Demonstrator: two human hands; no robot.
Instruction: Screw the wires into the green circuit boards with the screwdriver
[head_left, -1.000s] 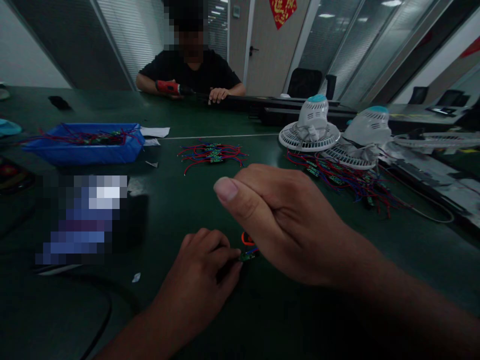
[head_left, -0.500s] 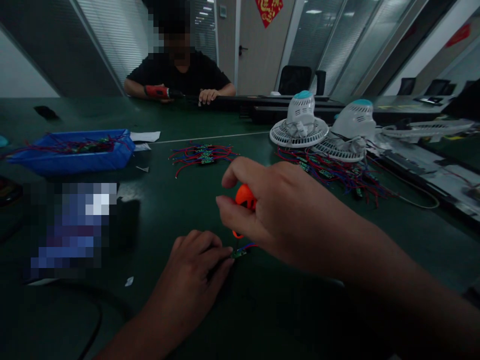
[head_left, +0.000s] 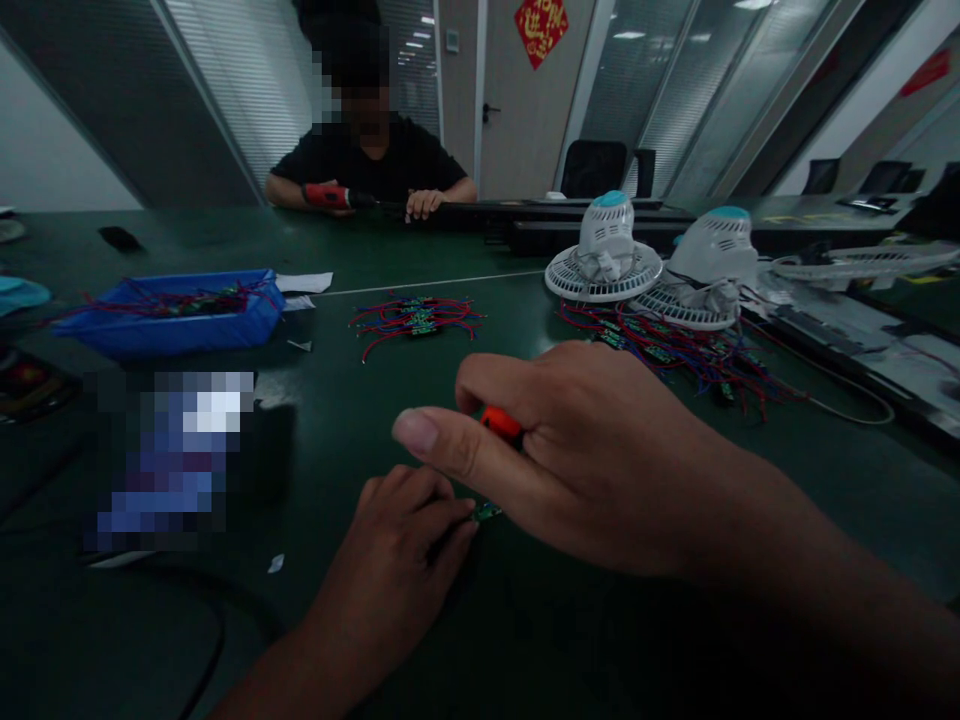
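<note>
My left hand [head_left: 409, 545] rests on the green table, thumb and forefinger pinching the left end of a small green circuit board [head_left: 487, 511]. Above and to the right, my right hand [head_left: 555, 450] is curled around a screwdriver with an orange and black handle [head_left: 502, 424]. The thumb of that hand stretches out to the left across the handle. The screwdriver's shaft and tip are hidden behind the hand, as is the right part of the board. Further back lies a small bundle of circuit boards with red and blue wires [head_left: 421, 317].
A blue bin [head_left: 169, 335] of wired boards stands at left, behind a phone-like screen [head_left: 165, 470]. At right, white fan-like housings [head_left: 606, 250] sit beside a larger heap of wired boards [head_left: 675, 355]. Across the table a person holds a red power tool [head_left: 328, 196].
My right hand has turned and its thumb has swung out left, covering more of the screwdriver and board. My left hand keeps its pinch. The whole view has shifted slightly.
</note>
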